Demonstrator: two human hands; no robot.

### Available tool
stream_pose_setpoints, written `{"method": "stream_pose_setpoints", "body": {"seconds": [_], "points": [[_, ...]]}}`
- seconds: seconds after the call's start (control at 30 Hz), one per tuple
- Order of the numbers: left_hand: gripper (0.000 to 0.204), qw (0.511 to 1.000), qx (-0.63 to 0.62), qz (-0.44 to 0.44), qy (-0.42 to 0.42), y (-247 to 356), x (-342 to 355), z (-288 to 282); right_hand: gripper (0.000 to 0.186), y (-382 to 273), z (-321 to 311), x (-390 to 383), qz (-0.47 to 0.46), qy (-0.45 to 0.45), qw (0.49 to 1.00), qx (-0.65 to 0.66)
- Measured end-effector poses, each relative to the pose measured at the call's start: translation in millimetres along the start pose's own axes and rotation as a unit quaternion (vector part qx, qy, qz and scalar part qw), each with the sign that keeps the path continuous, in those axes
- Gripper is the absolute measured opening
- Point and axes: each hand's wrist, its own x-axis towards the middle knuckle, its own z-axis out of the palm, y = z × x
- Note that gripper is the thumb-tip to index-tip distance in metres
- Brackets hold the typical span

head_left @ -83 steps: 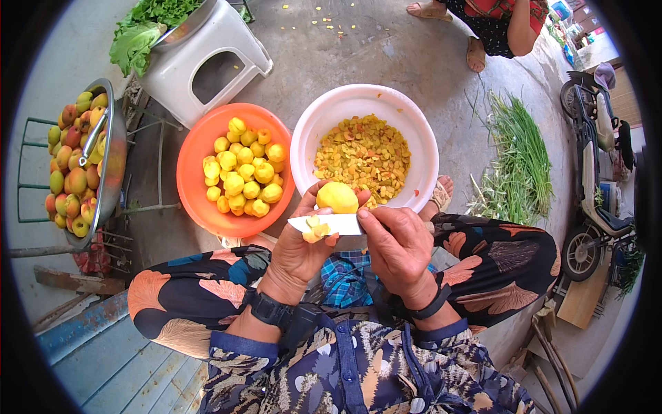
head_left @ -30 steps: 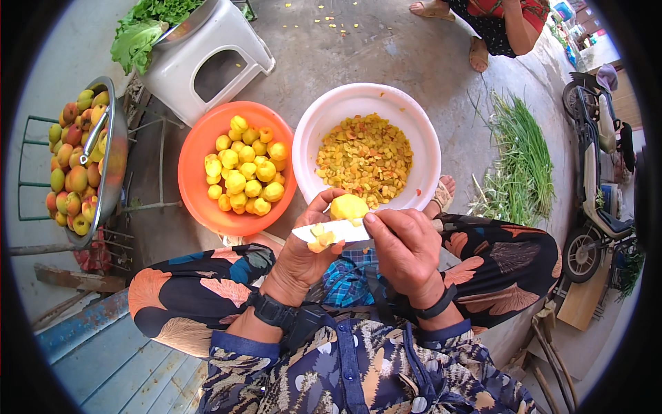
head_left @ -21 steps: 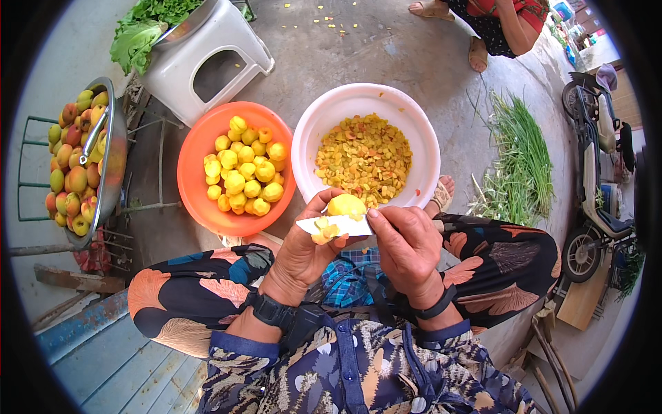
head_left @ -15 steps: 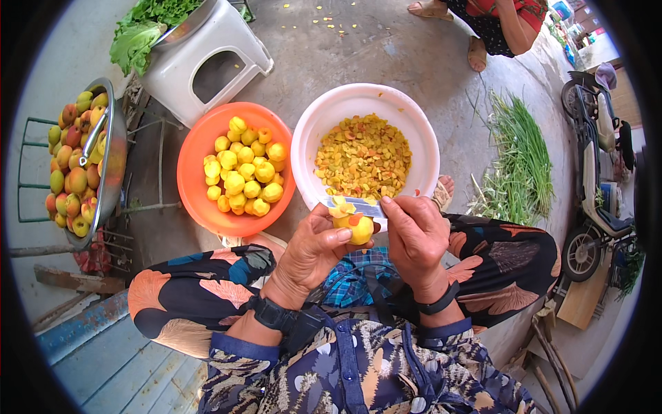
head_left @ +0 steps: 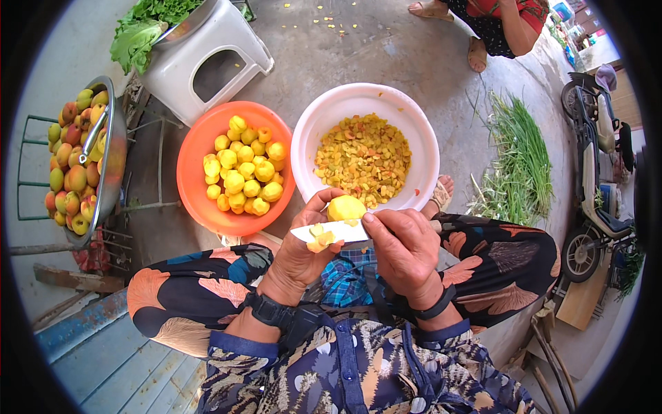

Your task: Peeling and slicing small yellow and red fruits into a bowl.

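A peeled yellow peach (head_left: 346, 207) rests in the fingers of my left hand (head_left: 293, 252). My right hand (head_left: 408, 252) grips a knife (head_left: 353, 232), its handle hidden by the fingers. The broad pale blade lies across the near side of the peach, and bits of peel (head_left: 319, 239) cling to it. Just beyond my hands stands a pale pink basin (head_left: 426, 145) with a heap of yellow and reddish peelings (head_left: 362, 155). To its left, an orange basin (head_left: 188, 165) holds several peeled peaches (head_left: 245, 169).
On the left, a steel bowl (head_left: 118, 162) of unpeeled peaches (head_left: 72, 179) sits on a green rack. A white stool (head_left: 172, 76) bears leafy greens (head_left: 134, 45). Green stalks (head_left: 517, 155) lie right, near a scooter (head_left: 593, 186). Another person (head_left: 500, 27) is at the far right.
The knife has come from the far side of the peach to its near side, its blade now turned broadside with peel on it. Both hands have shifted slightly left.
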Motion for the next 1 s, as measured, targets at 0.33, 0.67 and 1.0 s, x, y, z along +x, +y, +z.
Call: {"method": "stream_pose_setpoints", "body": {"seconds": [0.33, 0.67, 1.0], "points": [[0.073, 0.996, 0.059, -0.026, 0.059, 1, -1, 13, 0.037, 7, -1, -1, 0.039, 0.015, 0.999, -0.015], [0.086, 0.998, 0.059, -0.024, 0.021, 3, 2, 17, 0.043, 5, -3, -1, 0.005, 0.004, 1.0, 0.0], [0.073, 0.998, 0.055, -0.004, 0.024, 3, 0, 19, 0.04, 6, -1, -2, 0.028, 0.015, 0.999, -0.02]]}}
